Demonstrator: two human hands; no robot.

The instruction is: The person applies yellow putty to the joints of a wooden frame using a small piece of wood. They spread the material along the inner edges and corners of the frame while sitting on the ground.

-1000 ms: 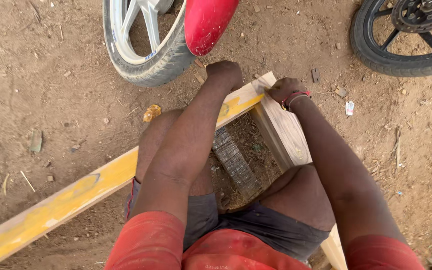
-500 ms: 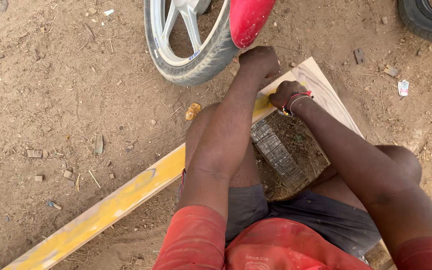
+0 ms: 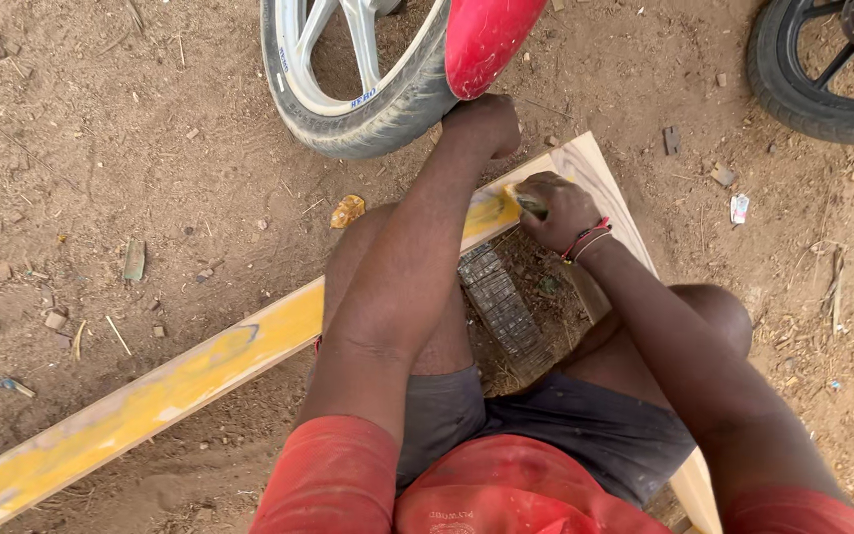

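Both hands (image 3: pixel 524 168) fisted, arms outstretched

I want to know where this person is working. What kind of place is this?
Probably an outdoor yard or roadside work spot. The ground is bare dirt scattered with wood scraps, motorbike wheels stand close by, and the person's hands work on a yellow-painted plank laid on the ground.

The long plank (image 3: pixel 180 381) is yellow with pale, worn patches; the wide board (image 3: pixel 600 173) is light wood with wavy grain lines; the ground (image 3: pixel 101 148) is brown dirt with little bits on it; the near tyre (image 3: pixel 348 114) is black and dusty, and its wheel is white; the mudguard (image 3: pixel 486 40) is bright red; the far tyre (image 3: pixel 803 89) is black; the shirt (image 3: pixel 506 489) is red; the shorts (image 3: pixel 565 430) are dark grey; the wrist bands (image 3: pixel 587 239) are red and black.
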